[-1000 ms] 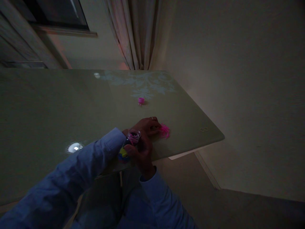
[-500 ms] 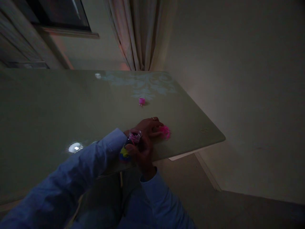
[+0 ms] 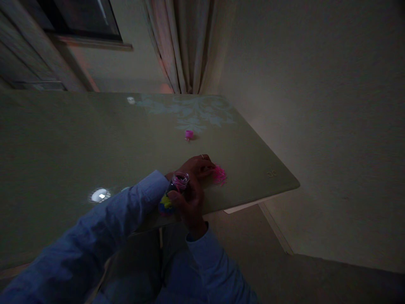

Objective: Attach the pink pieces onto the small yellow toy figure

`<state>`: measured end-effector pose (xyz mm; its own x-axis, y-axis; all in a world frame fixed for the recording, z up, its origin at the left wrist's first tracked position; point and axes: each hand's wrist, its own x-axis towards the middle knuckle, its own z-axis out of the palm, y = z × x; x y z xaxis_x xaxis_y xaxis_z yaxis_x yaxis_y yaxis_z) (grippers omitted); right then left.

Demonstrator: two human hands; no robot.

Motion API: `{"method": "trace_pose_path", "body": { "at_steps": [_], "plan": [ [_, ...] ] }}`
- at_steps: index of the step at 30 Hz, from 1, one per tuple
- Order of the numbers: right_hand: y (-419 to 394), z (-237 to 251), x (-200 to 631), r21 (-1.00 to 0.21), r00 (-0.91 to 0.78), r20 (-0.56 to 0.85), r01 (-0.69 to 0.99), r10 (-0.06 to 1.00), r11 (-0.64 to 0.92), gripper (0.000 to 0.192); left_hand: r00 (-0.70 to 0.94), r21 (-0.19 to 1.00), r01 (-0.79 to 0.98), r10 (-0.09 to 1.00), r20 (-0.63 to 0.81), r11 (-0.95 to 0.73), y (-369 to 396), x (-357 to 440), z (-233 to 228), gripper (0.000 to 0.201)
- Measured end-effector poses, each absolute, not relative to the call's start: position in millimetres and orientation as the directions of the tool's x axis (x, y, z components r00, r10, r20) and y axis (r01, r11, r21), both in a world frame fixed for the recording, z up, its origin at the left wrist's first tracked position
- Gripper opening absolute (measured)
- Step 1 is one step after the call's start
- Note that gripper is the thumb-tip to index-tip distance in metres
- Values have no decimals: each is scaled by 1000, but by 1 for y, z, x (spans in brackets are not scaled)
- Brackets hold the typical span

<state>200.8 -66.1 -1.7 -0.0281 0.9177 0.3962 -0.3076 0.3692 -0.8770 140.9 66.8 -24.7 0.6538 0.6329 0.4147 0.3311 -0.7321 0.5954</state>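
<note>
My right hand (image 3: 191,204) is wrapped around a small clear jar (image 3: 166,204) near the table's front edge. Its open mouth tilts up and away from me, with pink and pale rubber bands (image 3: 180,180) at the top and yellow and blue ones lower down. Reaching across beyond the jar, my left hand (image 3: 196,166) wears a ring. Its bent fingers are pinched together at the left edge of a loose pile of pink rubber bands (image 3: 219,175); how many bands they grip is hidden. Farther back on the table stands a small pink cap (image 3: 189,134).
Two thin pale loops (image 3: 271,173) lie near the right corner of the glossy table (image 3: 148,139). The table's right edge runs close to a wall (image 3: 310,105). Behind the table hangs a curtain (image 3: 186,46) beside a window (image 3: 85,19).
My left fingers have drawn back slightly to the left and closed together, leaving more of the pink pile in sight and looser. My right hand and the jar have barely moved.
</note>
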Motion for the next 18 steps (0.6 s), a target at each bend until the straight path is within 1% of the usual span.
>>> {"method": "trace_pose_path", "body": {
  "at_steps": [3, 6, 9, 13, 18],
  "plan": [
    [-66, -1, 201, -877, -20, 393, -308, 919, 369, 36, 644, 600, 352, 651, 401, -718, 65, 138, -22, 40],
    [-65, -1, 201, -867, -20, 403, -331, 915, 374, 36, 655, 571, 392, 655, 377, -721, 62, 130, -18, 43],
    [-64, -2, 200, -865, -25, 411, -327, 911, 381, 35, 673, 545, 415, 649, 356, -729, 61, 121, -16, 41],
    [-64, -2, 201, -871, -12, 412, -301, 911, 390, 33, 696, 553, 391, 629, 345, -736, 65, 117, -18, 40],
    [-65, 3, 202, -881, -26, 376, -319, 926, 349, 34, 704, 548, 336, 590, 395, -766, 65, 124, -21, 38]
  ]
}}
